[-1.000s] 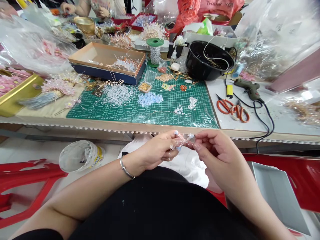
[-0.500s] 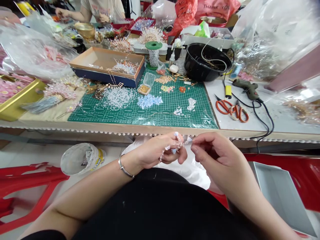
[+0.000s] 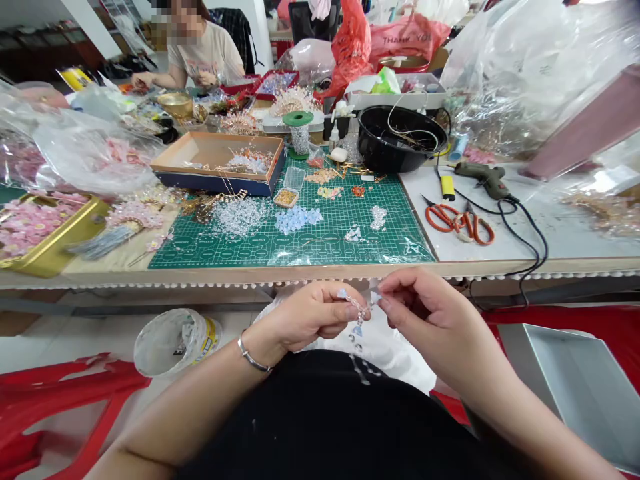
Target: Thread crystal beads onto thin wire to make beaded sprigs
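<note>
If your right hand (image 3: pixel 443 313) tugs its pinched petal (image 3: pixel 375 297), beadwork (image 3: pixel 358 329) clamped in your left hand (image 3: pixel 314 311) could kink beside fingertips.

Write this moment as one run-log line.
left hand: holds clear beaded strand | right hand: pinches pale-blue petal-shaped piece | green gridded cutting mat: carries pale-blue petal pile, clear bead pile
</note>
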